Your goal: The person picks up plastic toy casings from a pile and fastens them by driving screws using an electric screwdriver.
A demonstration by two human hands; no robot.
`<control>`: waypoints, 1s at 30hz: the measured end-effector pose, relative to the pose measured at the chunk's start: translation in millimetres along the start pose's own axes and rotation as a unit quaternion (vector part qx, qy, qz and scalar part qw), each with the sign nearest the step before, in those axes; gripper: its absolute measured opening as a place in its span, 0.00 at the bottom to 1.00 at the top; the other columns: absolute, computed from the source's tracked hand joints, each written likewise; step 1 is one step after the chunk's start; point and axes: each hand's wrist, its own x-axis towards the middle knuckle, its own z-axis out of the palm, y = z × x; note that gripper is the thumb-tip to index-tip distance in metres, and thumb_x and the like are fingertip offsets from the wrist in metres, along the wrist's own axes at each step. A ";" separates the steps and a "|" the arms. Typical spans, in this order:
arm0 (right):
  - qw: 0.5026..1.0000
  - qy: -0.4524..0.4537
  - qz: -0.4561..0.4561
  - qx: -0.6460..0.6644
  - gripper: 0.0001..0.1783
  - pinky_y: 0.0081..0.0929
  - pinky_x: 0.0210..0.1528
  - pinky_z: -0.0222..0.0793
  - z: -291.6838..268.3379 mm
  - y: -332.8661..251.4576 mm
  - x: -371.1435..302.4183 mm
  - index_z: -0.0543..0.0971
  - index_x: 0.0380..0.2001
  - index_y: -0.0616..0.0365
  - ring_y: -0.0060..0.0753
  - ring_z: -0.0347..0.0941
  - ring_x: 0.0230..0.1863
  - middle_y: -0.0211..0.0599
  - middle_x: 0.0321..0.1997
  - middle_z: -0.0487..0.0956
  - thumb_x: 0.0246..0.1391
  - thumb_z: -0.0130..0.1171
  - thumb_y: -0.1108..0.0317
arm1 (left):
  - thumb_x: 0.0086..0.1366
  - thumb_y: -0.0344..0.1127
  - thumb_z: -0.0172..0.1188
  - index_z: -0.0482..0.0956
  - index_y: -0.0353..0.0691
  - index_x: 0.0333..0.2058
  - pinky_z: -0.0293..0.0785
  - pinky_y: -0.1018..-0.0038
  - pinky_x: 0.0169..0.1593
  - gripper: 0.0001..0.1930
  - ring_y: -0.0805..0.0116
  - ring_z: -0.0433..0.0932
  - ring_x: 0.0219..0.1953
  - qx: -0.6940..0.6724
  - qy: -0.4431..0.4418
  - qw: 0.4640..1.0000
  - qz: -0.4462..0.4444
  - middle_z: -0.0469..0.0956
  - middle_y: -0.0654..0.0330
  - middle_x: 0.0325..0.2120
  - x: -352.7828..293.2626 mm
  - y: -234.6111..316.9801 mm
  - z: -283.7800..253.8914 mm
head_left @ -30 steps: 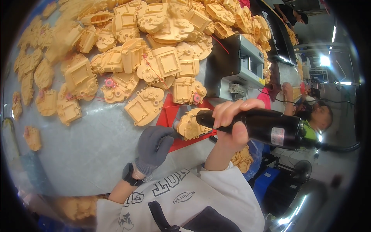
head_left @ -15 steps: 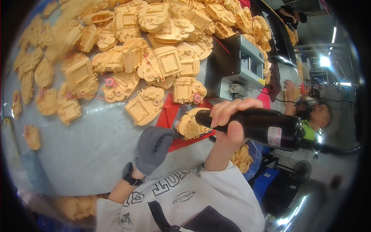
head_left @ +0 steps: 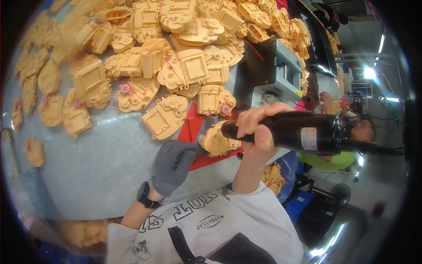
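Note:
My right hand (head_left: 260,125) is wrapped round a black electric screwdriver (head_left: 303,131), which lies nearly level with its narrower end to the left. That end covers part of a cream-yellow plastic housing (head_left: 214,141), so the screwdriver's tip is hidden. The housing sits on a red fixture (head_left: 187,127) near the table's front edge. Just left of it is my left hand (head_left: 175,163) in a grey glove, its fingers curled in. Whether those fingers hold anything small cannot be made out. Beside the fixture lies another housing (head_left: 165,118), and one with a pink round part (head_left: 225,108) is behind it.
A large heap of similar housings (head_left: 184,22) fills the back of the grey table (head_left: 118,171), some with red wires. A grey-and-black machine (head_left: 281,72) stands behind the screwdriver. Below the table's right edge is a bag of yellow parts (head_left: 273,178). Co-workers are at the right.
Both hands and the screwdriver keep nearly the same place at the housing. The view has shifted slightly. At the right, a co-worker in bright green has leaned further into sight.

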 end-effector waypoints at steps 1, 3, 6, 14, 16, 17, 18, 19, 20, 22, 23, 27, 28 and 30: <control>0.999 0.007 0.009 0.030 0.18 0.24 0.20 0.63 -0.3 0.6 0.6 0.64 0.37 0.58 0.27 0.63 0.14 0.35 0.17 0.68 0.42 0.59 0.71 | 0.53 0.25 0.54 0.75 0.36 0.32 0.66 0.70 0.31 0.06 0.61 0.71 0.25 0.001 -0.005 1.000 -0.006 0.74 0.59 0.20 0.9 0.3 -0.5; 1.000 -0.011 0.012 0.003 0.18 0.24 0.19 0.63 -3.0 2.6 6.6 0.64 0.37 0.58 0.27 0.63 0.14 0.35 0.17 0.68 0.42 0.58 0.72 | 0.54 0.25 0.54 0.76 0.36 0.32 0.66 0.70 0.31 0.06 0.61 0.71 0.25 0.004 -0.010 1.000 -0.012 0.74 0.59 0.20 1.5 -0.9 -0.4; 1.000 -0.011 0.020 -0.009 0.17 0.24 0.18 0.62 -1.5 3.8 6.6 0.64 0.36 0.59 0.27 0.62 0.13 0.35 0.17 0.68 0.41 0.56 0.74 | 0.53 0.25 0.55 0.76 0.36 0.32 0.66 0.70 0.32 0.06 0.61 0.71 0.26 0.023 -0.006 1.000 0.005 0.75 0.59 0.21 0.8 -4.9 1.3; 0.981 0.134 0.027 0.135 0.14 0.23 0.25 0.61 -24.0 7.9 -3.3 0.66 0.39 0.55 0.25 0.62 0.16 0.29 0.17 0.65 0.49 0.53 0.67 | 0.52 0.31 0.59 0.70 0.37 0.45 0.67 0.67 0.33 0.20 0.59 0.71 0.27 0.144 -0.008 0.985 0.098 0.73 0.55 0.27 18.5 4.2 18.0; 0.932 0.273 -0.011 0.239 0.10 0.24 0.23 0.60 -65.8 -6.4 -26.7 0.66 0.39 0.53 0.21 0.59 0.15 0.28 0.17 0.65 0.54 0.46 0.63 | 0.51 0.33 0.60 0.69 0.35 0.46 0.67 0.66 0.37 0.22 0.57 0.72 0.31 0.172 -0.059 0.980 0.083 0.73 0.52 0.31 19.7 11.1 13.6; 0.928 0.313 -0.054 0.196 0.11 0.23 0.24 0.59 -95.4 -18.7 -39.4 0.67 0.39 0.53 0.21 0.58 0.16 0.27 0.17 0.64 0.55 0.45 0.61 | 0.51 0.36 0.60 0.68 0.33 0.47 0.68 0.65 0.41 0.25 0.54 0.73 0.35 0.193 -0.110 0.974 0.053 0.74 0.49 0.34 20.6 13.4 21.4; 0.915 0.363 -0.092 0.148 0.12 0.23 0.24 0.58 -114.4 -34.5 -55.9 0.68 0.38 0.53 0.21 0.58 0.17 0.27 0.17 0.63 0.56 0.44 0.58 | 0.51 0.36 0.60 0.68 0.33 0.47 0.68 0.65 0.41 0.25 0.54 0.73 0.35 0.195 -0.105 0.974 0.052 0.74 0.49 0.34 21.0 17.8 26.3; 0.914 0.377 -0.095 0.119 0.12 0.24 0.25 0.57 -121.2 -46.2 -63.1 0.68 0.38 0.53 0.21 0.58 0.17 0.27 0.17 0.63 0.57 0.44 0.58 | 0.50 0.38 0.61 0.67 0.33 0.48 0.68 0.64 0.41 0.27 0.53 0.73 0.35 0.173 -0.105 0.979 0.015 0.74 0.48 0.35 23.4 21.6 29.2; 0.911 0.391 -0.101 0.085 0.12 0.24 0.26 0.57 -124.0 -53.0 -67.8 0.68 0.39 0.53 0.21 0.58 0.18 0.27 0.17 0.63 0.57 0.44 0.58 | 0.50 0.41 0.62 0.67 0.33 0.49 0.68 0.64 0.41 0.29 0.51 0.73 0.36 0.145 -0.106 0.984 -0.019 0.74 0.48 0.35 28.8 21.7 35.5; 0.923 0.355 -0.109 0.098 0.13 0.24 0.27 0.57 -111.2 -55.9 -69.6 0.68 0.40 0.54 0.21 0.58 0.18 0.27 0.18 0.64 0.57 0.45 0.58 | 0.51 0.41 0.60 0.64 0.32 0.51 0.69 0.64 0.43 0.30 0.51 0.73 0.39 0.241 -0.127 0.959 -0.076 0.74 0.47 0.38 36.6 22.1 33.7; 0.933 0.323 -0.124 0.103 0.14 0.25 0.28 0.57 -104.7 -55.8 -69.3 0.68 0.41 0.54 0.21 0.58 0.18 0.27 0.18 0.64 0.57 0.45 0.57 | 0.51 0.41 0.60 0.64 0.32 0.51 0.69 0.65 0.44 0.31 0.53 0.73 0.40 0.163 -0.124 0.978 -0.048 0.74 0.47 0.39 40.9 21.9 27.5; 0.939 0.290 -0.110 0.147 0.17 0.24 0.28 0.56 -102.6 -44.7 -71.8 0.67 0.44 0.55 0.21 0.59 0.18 0.27 0.20 0.65 0.56 0.47 0.57 | 0.50 0.35 0.58 0.64 0.31 0.51 0.69 0.69 0.48 0.29 0.64 0.73 0.43 0.032 0.001 0.999 0.003 0.71 0.53 0.44 -22.9 46.7 -49.4; 0.939 0.297 -0.102 0.138 0.17 0.25 0.28 0.56 -107.9 -48.0 -75.3 0.66 0.44 0.55 0.21 0.59 0.19 0.27 0.20 0.64 0.56 0.47 0.57 | 0.58 0.38 0.53 0.64 0.31 0.50 0.69 0.70 0.46 0.23 0.64 0.72 0.43 -0.019 0.166 0.984 -0.064 0.71 0.53 0.42 -74.5 28.9 -77.2; 0.939 0.297 -0.093 0.149 0.17 0.25 0.28 0.56 -108.6 -44.7 -63.5 0.66 0.44 0.55 0.21 0.59 0.19 0.27 0.20 0.64 0.56 0.47 0.57 | 0.65 0.47 0.44 0.62 0.29 0.49 0.70 0.73 0.48 0.24 0.63 0.69 0.48 0.011 0.324 0.944 -0.068 0.67 0.50 0.49 -146.2 25.8 -175.6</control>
